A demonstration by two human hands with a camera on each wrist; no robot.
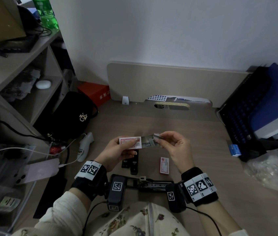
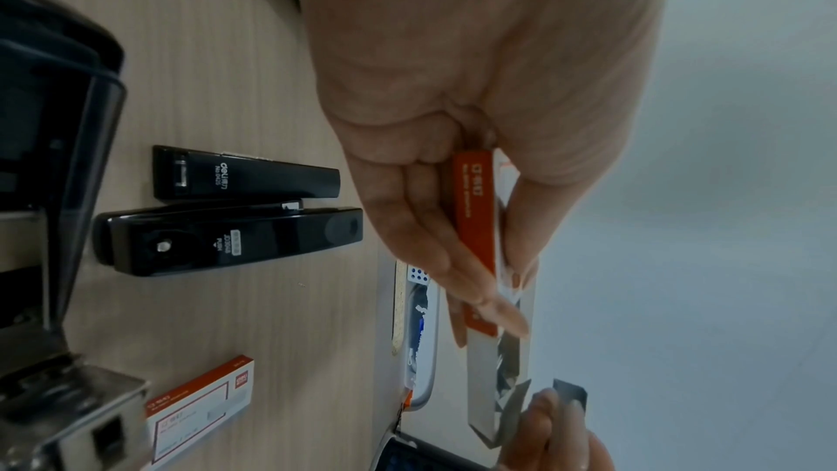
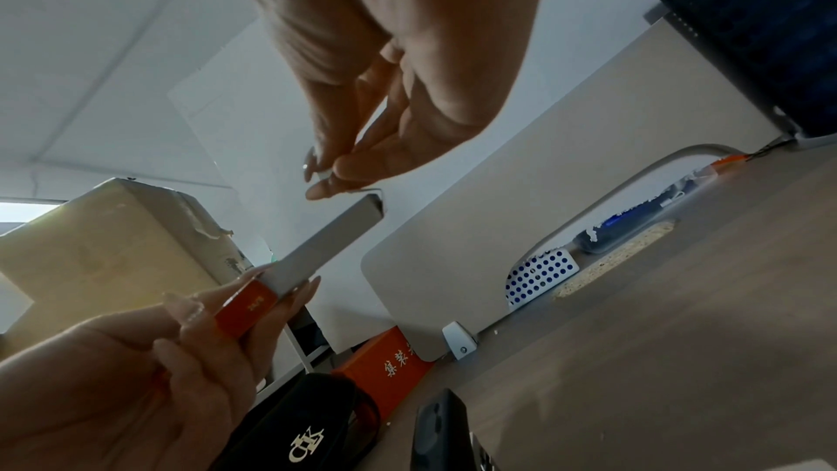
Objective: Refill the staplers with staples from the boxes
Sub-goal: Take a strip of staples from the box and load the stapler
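Note:
My left hand grips the red-and-white sleeve of a staple box, held above the desk. Its grey inner tray is slid out to the right. My right hand pinches the tray's far end flap between thumb and fingertips. In the left wrist view the orange box edge sits between thumb and fingers. A second staple box lies on the desk. Two small black staplers lie below my hands. A large stapler lies opened near my wrists.
A black bag, a phone and cables crowd the left, below shelves. A red box stands at the back. A dark blue crate, a small blue box and a plastic bag fill the right.

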